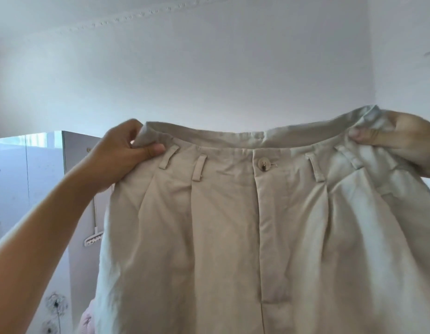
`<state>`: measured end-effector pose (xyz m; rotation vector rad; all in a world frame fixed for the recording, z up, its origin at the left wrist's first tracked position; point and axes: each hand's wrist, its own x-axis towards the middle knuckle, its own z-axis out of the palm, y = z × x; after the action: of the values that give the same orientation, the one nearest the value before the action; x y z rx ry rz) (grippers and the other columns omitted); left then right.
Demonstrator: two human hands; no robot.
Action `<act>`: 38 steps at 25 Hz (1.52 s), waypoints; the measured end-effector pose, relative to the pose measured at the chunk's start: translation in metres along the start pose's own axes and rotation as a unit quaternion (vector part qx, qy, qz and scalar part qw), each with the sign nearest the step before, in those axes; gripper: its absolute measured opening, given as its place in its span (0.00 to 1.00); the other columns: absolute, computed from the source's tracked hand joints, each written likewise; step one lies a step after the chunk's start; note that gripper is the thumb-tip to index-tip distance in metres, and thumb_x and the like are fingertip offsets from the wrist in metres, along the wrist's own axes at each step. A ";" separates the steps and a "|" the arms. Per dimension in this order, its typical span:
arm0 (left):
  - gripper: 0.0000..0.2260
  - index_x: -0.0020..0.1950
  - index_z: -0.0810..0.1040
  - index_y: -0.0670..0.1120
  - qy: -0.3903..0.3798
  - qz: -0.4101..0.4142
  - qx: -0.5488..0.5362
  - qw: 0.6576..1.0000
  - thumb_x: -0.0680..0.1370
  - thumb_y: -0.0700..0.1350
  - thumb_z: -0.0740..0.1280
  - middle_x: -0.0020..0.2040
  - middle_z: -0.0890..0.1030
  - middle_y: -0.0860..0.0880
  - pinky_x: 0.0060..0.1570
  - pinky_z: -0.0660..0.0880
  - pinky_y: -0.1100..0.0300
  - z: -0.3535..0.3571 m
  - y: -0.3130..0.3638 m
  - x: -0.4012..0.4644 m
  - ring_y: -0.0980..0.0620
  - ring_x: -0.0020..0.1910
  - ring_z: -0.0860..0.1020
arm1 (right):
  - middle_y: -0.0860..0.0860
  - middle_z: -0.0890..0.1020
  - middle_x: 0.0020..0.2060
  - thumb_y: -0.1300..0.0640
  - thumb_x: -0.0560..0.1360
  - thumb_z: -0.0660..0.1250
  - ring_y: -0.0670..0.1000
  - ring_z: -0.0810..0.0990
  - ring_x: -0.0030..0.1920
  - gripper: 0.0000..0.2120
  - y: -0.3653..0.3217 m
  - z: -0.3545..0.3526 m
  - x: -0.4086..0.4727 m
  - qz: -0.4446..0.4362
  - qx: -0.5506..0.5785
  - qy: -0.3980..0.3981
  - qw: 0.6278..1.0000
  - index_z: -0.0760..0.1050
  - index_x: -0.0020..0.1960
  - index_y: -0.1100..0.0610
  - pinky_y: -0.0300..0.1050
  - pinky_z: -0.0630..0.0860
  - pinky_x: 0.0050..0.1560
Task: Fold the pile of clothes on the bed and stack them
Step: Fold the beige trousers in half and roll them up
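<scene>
A pair of beige trousers (228,225) hangs in the air in front of me, front side facing me, with its button fastened and belt loops showing. My left hand (122,153) pinches the left end of the waistband between thumb and fingers. My right hand (402,143) grips the right end of the waistband at the frame's right edge. The waistband is stretched between both hands at about chest height. The trouser legs drop out of view at the bottom. The bed and the pile of clothes are hidden behind the trousers.
A white wall fills the background. At the left stand a glass panel (21,179) and a white cabinet door (76,189) with a small hanging brush (94,239). A bit of pink fabric (87,321) shows at the bottom left.
</scene>
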<state>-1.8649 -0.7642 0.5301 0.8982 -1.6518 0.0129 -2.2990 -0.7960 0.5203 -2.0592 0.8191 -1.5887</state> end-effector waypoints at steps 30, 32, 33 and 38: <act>0.08 0.37 0.74 0.43 -0.159 -0.546 0.157 0.807 0.73 0.45 0.68 0.40 0.80 0.45 0.46 0.76 0.54 0.449 -0.610 -0.313 0.44 0.42 0.78 | 0.65 0.82 0.47 0.64 0.77 0.65 0.62 0.82 0.53 0.03 0.738 0.251 -0.187 0.577 -0.023 0.139 0.804 0.76 0.45 0.60 0.35 0.74 0.31; 0.12 0.36 0.67 0.46 -0.128 -0.530 0.184 0.818 0.77 0.44 0.66 0.39 0.73 0.49 0.41 0.66 0.60 0.472 -0.627 -0.312 0.47 0.43 0.71 | 0.59 0.82 0.46 0.63 0.77 0.65 0.59 0.82 0.53 0.08 0.787 0.264 -0.192 0.556 -0.014 0.152 0.817 0.75 0.40 0.54 0.37 0.75 0.36; 0.12 0.37 0.66 0.46 -0.120 -0.520 0.184 0.825 0.78 0.44 0.66 0.39 0.72 0.50 0.40 0.63 0.61 0.484 -0.642 -0.314 0.47 0.44 0.71 | 0.55 0.82 0.43 0.62 0.76 0.66 0.57 0.83 0.51 0.08 0.813 0.270 -0.195 0.544 -0.023 0.151 0.825 0.75 0.39 0.53 0.41 0.77 0.42; 0.27 0.75 0.55 0.40 -0.202 -0.374 0.115 0.898 0.79 0.38 0.63 0.74 0.58 0.33 0.62 0.66 0.53 0.560 -0.727 -0.382 0.36 0.71 0.63 | 0.45 0.66 0.68 0.58 0.79 0.62 0.42 0.64 0.67 0.30 0.907 0.317 -0.222 0.488 -0.063 0.003 0.870 0.53 0.77 0.52 0.42 0.63 0.66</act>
<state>-1.9261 -1.3272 -0.2865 1.7695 -1.5876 -0.5512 -2.2134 -1.3310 -0.3041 -1.2861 1.6448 -0.9554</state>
